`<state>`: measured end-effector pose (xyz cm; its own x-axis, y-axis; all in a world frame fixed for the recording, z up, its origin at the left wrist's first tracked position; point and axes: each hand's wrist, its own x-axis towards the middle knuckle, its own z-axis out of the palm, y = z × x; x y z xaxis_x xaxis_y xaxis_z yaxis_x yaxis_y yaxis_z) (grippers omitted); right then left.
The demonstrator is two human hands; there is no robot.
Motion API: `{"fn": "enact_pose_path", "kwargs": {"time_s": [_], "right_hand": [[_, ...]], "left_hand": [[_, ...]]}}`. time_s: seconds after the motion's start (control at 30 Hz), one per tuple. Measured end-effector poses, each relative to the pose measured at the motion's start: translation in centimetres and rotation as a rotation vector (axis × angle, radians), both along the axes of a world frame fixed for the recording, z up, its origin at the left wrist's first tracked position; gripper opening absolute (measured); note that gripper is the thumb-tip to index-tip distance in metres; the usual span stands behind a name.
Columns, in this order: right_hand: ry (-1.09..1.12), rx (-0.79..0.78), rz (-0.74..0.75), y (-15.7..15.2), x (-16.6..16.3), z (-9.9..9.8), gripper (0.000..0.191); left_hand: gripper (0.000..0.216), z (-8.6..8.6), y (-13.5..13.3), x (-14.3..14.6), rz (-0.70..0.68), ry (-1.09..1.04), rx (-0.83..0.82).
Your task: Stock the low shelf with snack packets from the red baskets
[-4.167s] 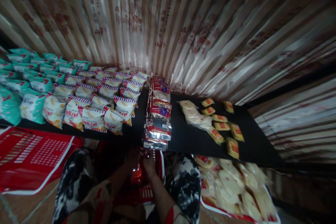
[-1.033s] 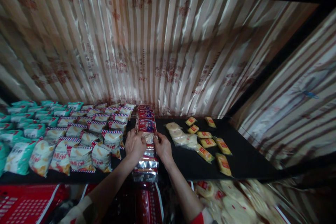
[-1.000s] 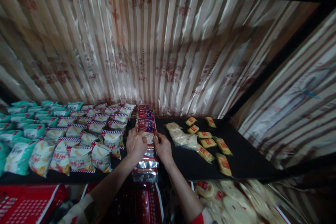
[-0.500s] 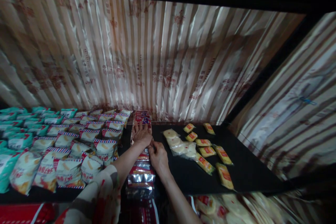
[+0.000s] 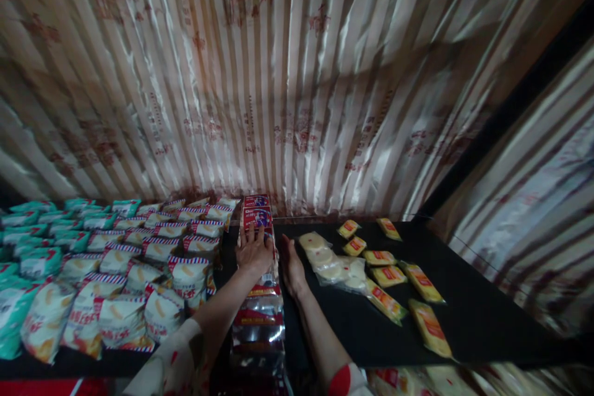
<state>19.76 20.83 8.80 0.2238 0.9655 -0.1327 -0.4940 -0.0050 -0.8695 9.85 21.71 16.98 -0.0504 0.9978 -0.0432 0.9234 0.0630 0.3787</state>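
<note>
A strip of dark red snack packets (image 5: 257, 312) runs front to back on the black shelf, its far end stacked up higher. My left hand (image 5: 255, 253) lies flat on top of the raised packets, fingers spread. Beside the stack's right side stands my right hand (image 5: 292, 265), fingers straight and held together, palm facing the packets. Whether it touches them I cannot tell. Just right of that hand lie clear bags of round pale wafers (image 5: 325, 260).
Left of the strip stand rows of white snack bags (image 5: 121, 315) and teal bags (image 5: 39, 263). Several small yellow packets (image 5: 388, 275) lie scattered at right. Striped foil sheeting (image 5: 278, 105) hangs behind. More packed goods (image 5: 417, 380) show below the shelf's front edge (image 5: 334, 356).
My right hand has let go of the packets' edge and straightened along their right side. My left hand stays on top. The view has shifted slightly.
</note>
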Motion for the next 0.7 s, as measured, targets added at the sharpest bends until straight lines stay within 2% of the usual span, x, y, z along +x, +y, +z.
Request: {"fn": "enact_pose_path", "kwargs": {"time_s": [0.1,0.27,0.5,0.7], "right_hand": [[0.12,0.031,0.026,2.6,-0.6,-0.5,0.062],[0.147,0.068,0.076,5.4,-0.9,-0.5,0.059],[-0.002,0.072,0.118,4.7,-1.0,0.2,0.058],[-0.03,0.085,0.106,4.7,-1.7,0.3,0.066]], "left_hand": [[0.053,0.0,0.0,0.1,-0.004,0.008,0.013],[0.052,0.0,0.1,0.2,0.004,0.032,0.016],[0.052,0.0,0.2,-0.1,-0.005,0.013,-0.006],[0.052,0.0,0.5,-0.8,-0.022,-0.019,-0.031]]}}
